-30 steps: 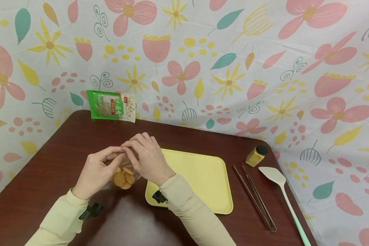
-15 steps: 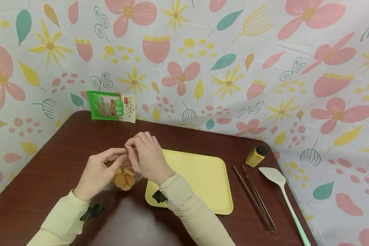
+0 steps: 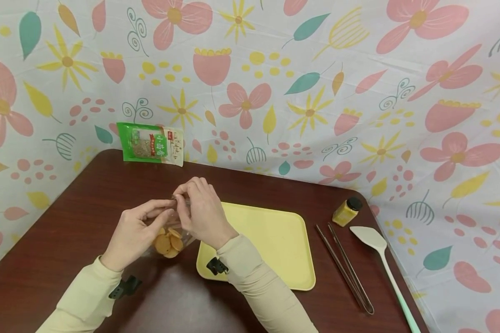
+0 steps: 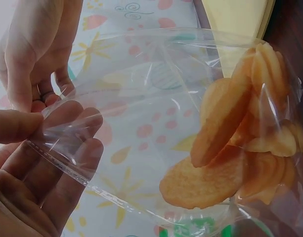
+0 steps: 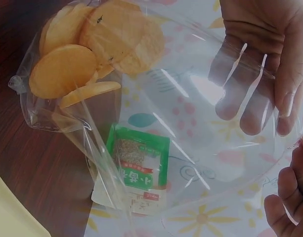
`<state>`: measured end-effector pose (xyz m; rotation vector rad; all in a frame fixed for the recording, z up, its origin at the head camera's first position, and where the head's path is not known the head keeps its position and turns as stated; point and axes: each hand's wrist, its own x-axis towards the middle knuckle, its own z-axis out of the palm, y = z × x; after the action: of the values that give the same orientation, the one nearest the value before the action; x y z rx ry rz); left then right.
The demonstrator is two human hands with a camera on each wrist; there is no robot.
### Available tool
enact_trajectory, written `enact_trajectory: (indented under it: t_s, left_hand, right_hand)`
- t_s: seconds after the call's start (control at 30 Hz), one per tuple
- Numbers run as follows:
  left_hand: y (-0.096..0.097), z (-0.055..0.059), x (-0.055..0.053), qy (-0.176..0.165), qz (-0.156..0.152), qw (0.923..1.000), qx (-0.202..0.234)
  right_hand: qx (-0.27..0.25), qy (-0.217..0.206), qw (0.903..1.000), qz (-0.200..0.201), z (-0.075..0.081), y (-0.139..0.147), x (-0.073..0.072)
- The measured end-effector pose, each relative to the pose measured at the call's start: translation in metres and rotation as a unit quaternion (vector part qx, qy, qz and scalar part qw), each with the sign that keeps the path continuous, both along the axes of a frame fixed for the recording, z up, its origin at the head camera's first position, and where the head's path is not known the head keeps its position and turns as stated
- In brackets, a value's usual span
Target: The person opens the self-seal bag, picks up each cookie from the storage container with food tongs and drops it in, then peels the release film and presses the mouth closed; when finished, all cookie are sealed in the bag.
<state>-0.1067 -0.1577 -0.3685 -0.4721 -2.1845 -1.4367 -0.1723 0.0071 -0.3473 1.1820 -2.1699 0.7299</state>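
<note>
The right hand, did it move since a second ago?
Yes, a little: the right hand rose toward the green packet, pinching the chip bag.

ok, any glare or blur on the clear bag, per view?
Head view: sharp and evenly lit; the bag is mostly hidden between the left hand and right hand, with soft sheen on the table. Left wrist view: close and slightly soft, creases catch faint highlights, the chips are readable. Right wrist view: white glare streaks cross the film over the fingers; the green packet behind is hazy.
</note>
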Motion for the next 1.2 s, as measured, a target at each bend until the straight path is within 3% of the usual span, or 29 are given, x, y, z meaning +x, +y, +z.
enact_trajectory:
  t_s: [0.53, 0.73, 0.93, 1.2]
  left_hand:
    - [0.002, 0.0, 0.0, -0.006, 0.001, 0.9999, -0.01]
    - [0.001, 0.0, 0.002, -0.018, 0.011, 0.9997, -0.013]
    - [-0.001, 0.001, 0.004, -0.02, 0.022, 0.9995, -0.008]
    - [-0.005, -0.002, 0.001, -0.033, 0.02, 0.9993, -0.003]
  right_hand:
    - [0.002, 0.001, 0.9999, -0.011, -0.002, 0.0, -0.001]
    - [-0.019, -0.03, 0.9991, -0.025, -0.001, 0.004, -0.003]
    - [-0.055, -0.063, 0.9965, -0.005, 0.0, 0.008, -0.004]
    - [-0.113, -0.132, 0.9848, -0.002, -0.003, 0.014, -0.006]
